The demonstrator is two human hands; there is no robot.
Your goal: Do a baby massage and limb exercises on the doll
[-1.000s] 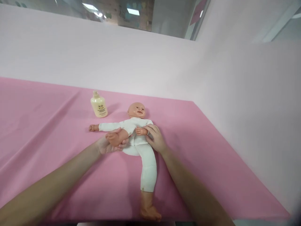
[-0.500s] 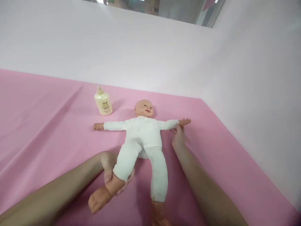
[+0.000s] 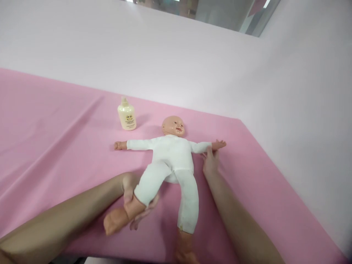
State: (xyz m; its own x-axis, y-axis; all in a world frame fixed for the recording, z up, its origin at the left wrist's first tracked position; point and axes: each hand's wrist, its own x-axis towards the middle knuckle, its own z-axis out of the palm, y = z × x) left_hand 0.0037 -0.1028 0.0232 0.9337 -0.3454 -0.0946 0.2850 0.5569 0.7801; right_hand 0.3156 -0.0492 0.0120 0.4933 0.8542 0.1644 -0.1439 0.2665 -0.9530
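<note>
A baby doll (image 3: 173, 154) with a white cloth body lies face up on a pink cloth, arms spread wide. Its leg on the left is lifted and bent, with my left hand (image 3: 129, 187) wrapped around the lower part near the ankle. Some fingers of that hand pass beneath the leg and come out on the other side. My right hand (image 3: 211, 161) is closed at the doll's wrist on the right, its fingertips partly hidden by the sleeve. The doll's other leg lies straight toward me.
A pump bottle (image 3: 128, 118) of pale yellow liquid stands upright left of the doll's head. The pink cloth (image 3: 68, 139) has creases on the left. White walls (image 3: 165, 66) rise behind and at the right, with a window (image 3: 217, 14) above.
The view has shifted slightly, and the table's near edge now shows at the bottom. The lifted doll foot sits a little higher. Both hands keep their places on the doll.
</note>
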